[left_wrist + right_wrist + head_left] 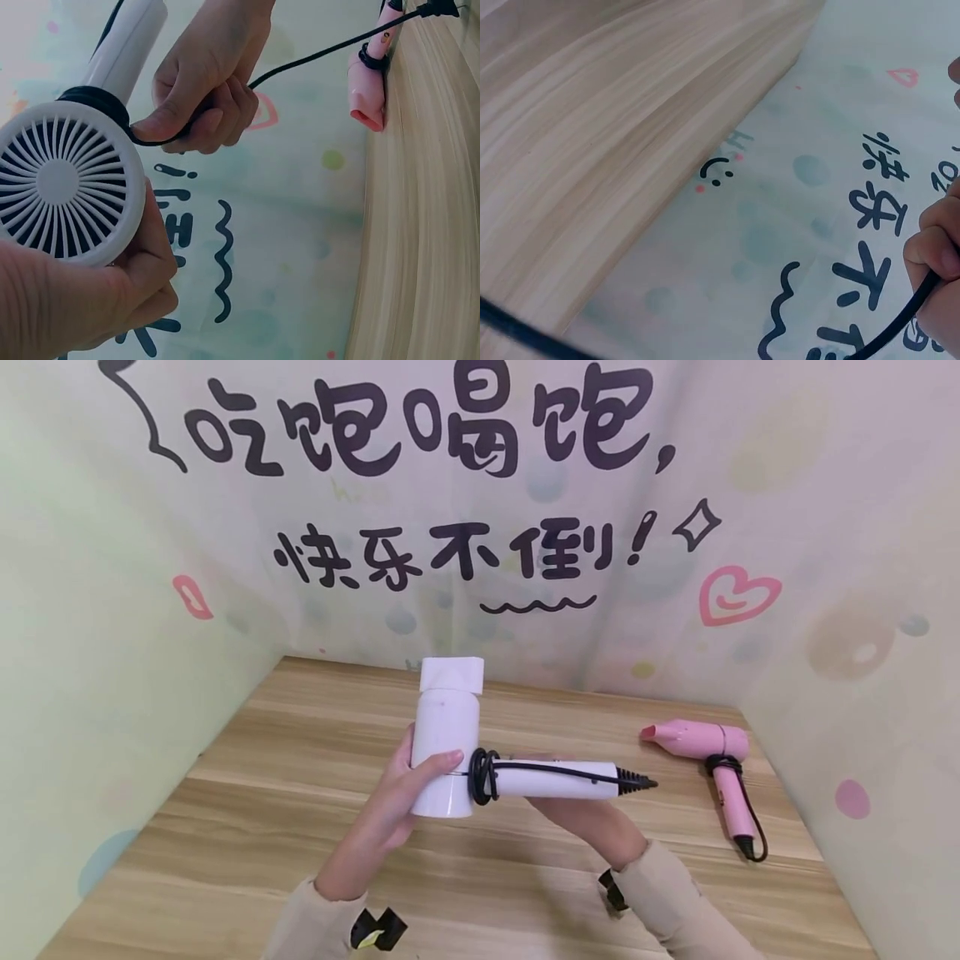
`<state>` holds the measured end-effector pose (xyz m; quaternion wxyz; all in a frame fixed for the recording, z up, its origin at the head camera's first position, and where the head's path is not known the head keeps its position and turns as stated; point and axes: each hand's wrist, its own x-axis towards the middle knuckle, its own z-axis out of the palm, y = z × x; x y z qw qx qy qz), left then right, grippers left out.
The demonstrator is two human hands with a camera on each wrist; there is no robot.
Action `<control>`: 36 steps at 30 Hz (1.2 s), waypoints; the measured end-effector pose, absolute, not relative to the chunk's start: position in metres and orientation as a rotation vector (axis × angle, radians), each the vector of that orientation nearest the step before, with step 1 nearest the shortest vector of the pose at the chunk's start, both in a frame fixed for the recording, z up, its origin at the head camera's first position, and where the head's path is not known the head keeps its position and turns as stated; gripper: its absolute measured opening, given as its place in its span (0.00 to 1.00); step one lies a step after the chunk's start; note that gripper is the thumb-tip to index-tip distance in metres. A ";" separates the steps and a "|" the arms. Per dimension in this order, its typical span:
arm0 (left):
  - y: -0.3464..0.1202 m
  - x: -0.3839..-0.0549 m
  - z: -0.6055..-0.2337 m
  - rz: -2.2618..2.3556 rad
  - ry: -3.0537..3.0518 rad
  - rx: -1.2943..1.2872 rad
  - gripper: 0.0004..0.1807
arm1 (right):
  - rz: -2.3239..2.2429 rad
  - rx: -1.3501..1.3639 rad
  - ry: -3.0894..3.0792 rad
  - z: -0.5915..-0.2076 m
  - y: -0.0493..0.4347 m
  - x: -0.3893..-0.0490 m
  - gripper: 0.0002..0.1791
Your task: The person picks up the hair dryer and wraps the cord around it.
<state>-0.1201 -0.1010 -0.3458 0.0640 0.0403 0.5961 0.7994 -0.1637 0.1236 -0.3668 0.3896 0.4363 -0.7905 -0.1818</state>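
Observation:
A white hair dryer (446, 727) is held above the table, its flat nozzle pointing away and its handle to the right. My left hand (401, 789) grips the barrel, thumb across the top; its fingers wrap beside the slatted round rear grille (58, 182) in the left wrist view. Black cord (483, 777) is coiled round the handle's base. Partly hidden behind the handle is my right hand (581, 820). In the left wrist view that right hand (210, 82) pinches the black cord (315, 56), and the right wrist view shows its curled fingers (934, 255) round it.
On the wood-grain table (300, 760) at the right lies a pink hair dryer (701, 739), with its black cord (723, 765) wrapped round its handle. A printed cloth backdrop (360, 502) rises along the table's back and both sides.

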 end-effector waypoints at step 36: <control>-0.096 -0.131 -0.361 1.949 2.526 0.108 0.44 | 0.656 1.062 -2.443 -0.323 0.124 -0.136 0.04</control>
